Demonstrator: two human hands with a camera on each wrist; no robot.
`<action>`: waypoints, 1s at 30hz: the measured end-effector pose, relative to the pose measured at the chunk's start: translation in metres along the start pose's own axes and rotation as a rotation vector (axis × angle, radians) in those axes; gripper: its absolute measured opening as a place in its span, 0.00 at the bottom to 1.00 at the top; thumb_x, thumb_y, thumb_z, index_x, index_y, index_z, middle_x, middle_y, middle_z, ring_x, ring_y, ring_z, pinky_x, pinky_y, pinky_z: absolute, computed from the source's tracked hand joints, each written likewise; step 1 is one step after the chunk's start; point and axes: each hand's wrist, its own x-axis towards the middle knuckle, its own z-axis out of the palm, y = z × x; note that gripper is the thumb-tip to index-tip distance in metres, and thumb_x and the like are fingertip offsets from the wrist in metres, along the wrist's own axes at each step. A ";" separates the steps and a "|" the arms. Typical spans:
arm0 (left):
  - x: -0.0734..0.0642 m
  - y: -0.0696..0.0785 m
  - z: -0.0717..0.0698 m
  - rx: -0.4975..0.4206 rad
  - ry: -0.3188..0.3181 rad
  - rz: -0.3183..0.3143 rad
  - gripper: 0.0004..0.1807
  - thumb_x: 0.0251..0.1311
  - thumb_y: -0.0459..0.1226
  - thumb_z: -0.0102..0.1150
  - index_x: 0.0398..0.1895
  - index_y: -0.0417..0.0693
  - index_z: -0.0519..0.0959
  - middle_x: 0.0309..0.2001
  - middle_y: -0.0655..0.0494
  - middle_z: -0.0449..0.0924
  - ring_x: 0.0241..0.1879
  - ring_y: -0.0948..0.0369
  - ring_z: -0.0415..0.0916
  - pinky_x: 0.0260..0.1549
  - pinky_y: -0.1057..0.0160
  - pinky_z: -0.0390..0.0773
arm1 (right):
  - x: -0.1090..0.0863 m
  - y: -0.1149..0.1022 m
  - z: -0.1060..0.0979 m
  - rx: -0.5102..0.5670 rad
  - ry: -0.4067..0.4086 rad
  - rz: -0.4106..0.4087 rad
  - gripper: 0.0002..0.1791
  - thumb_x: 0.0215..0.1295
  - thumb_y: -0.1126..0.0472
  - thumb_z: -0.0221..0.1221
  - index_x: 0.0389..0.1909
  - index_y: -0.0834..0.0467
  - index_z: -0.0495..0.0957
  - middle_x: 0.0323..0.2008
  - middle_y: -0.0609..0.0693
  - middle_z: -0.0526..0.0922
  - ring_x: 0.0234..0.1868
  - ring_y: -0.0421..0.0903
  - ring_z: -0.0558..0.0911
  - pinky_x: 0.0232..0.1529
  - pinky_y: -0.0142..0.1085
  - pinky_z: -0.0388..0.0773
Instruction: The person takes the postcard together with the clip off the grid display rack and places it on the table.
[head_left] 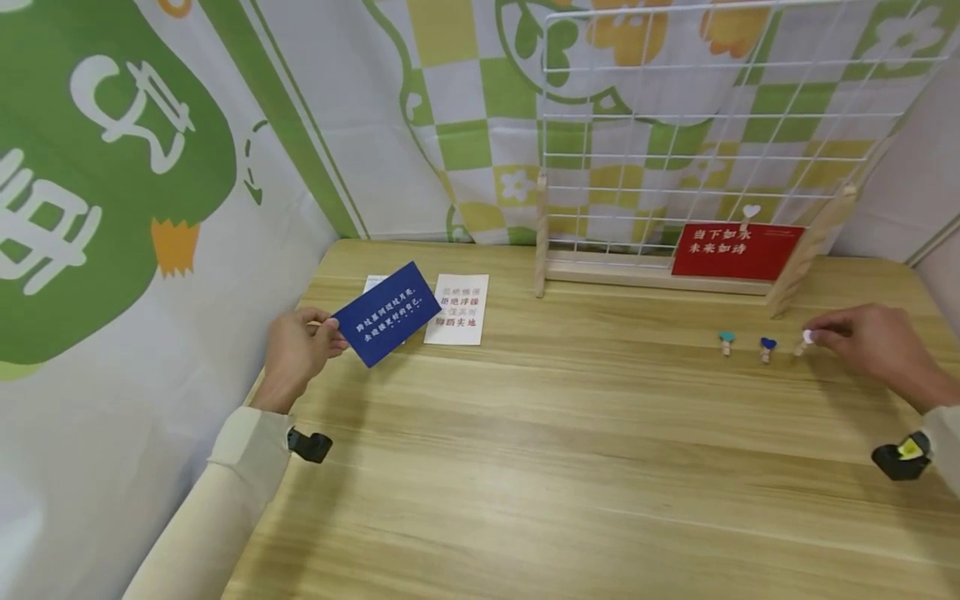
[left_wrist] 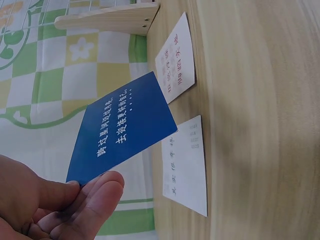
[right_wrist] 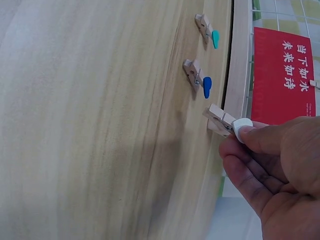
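Note:
A blue card (head_left: 387, 314) with white writing is pinched at its lower left corner by my left hand (head_left: 298, 348), held tilted above the table. Below and beyond it lie two white cards; one white card (head_left: 457, 310) shows red and grey writing, and the other white card (left_wrist: 184, 167) is partly covered by the blue one in the head view. At the right, my right hand (head_left: 873, 348) pinches a small wooden clothespin (right_wrist: 220, 119) by its white heart end. Beside it are a clothespin with a dark blue heart (head_left: 767, 348) and one with a teal heart (head_left: 726, 342).
A white wire grid rack (head_left: 705, 157) stands in a wooden base (head_left: 600, 272) at the back of the wooden table (head_left: 540, 467). A red card (head_left: 738, 252) hangs low on the grid from a white-heart clothespin (head_left: 748, 215). Printed cloth (head_left: 462, 108) lines the back and left.

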 end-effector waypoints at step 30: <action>-0.047 -0.042 -0.014 0.003 0.067 -0.109 0.15 0.73 0.32 0.47 0.51 0.25 0.73 0.34 0.37 0.85 0.23 0.73 0.82 0.32 0.69 0.85 | -0.011 0.012 0.012 0.049 -0.058 -0.012 0.03 0.56 0.66 0.66 0.31 0.60 0.88 0.31 0.59 0.89 0.31 0.14 0.64 0.28 0.33 0.71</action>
